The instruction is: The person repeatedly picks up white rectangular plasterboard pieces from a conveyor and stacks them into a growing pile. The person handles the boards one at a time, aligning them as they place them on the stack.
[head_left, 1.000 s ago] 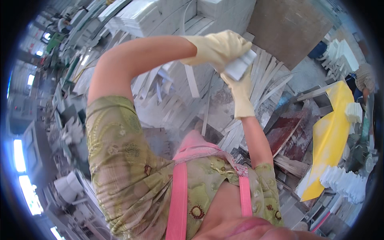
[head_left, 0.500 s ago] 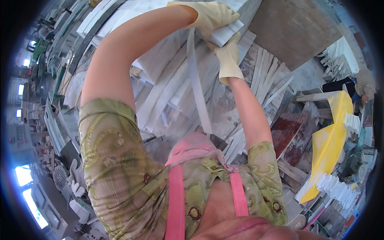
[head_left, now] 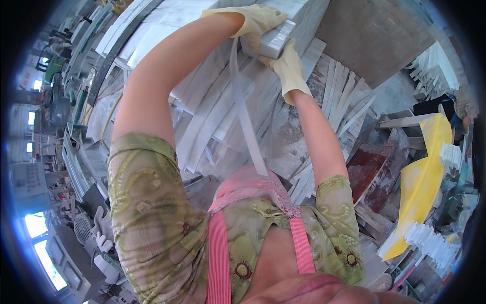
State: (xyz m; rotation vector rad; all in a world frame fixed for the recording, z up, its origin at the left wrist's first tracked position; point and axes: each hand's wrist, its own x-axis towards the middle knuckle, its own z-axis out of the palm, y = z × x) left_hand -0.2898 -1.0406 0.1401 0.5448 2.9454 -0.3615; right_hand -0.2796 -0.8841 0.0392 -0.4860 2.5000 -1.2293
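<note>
Both hands wear cream rubber gloves and are at the far end of the view. My left hand [head_left: 259,23] lies over the upper left side of a white, stone-like block [head_left: 277,39], its fingers bent around the edge. My right hand [head_left: 287,68] grips the block's near right corner from below. The block is at the edge of a stack of pale, grey-veined slabs [head_left: 202,66]; whether it rests fully on them is hidden by the gloves. A long, thin pale strip [head_left: 244,109] runs down from beside my left glove.
Loose white strips [head_left: 336,91] lie right of the stack, below a brown-grey board [head_left: 377,38]. Farther right are a yellow sheet [head_left: 422,182], a wooden frame [head_left: 372,169] and bundled white pieces [head_left: 433,243]. Part of another person [head_left: 463,104] shows at the right rim.
The block and my left hand have shifted slightly left and lower onto the stack's edge. My right hand stays on its near corner. The whole view has also shifted a little.
</note>
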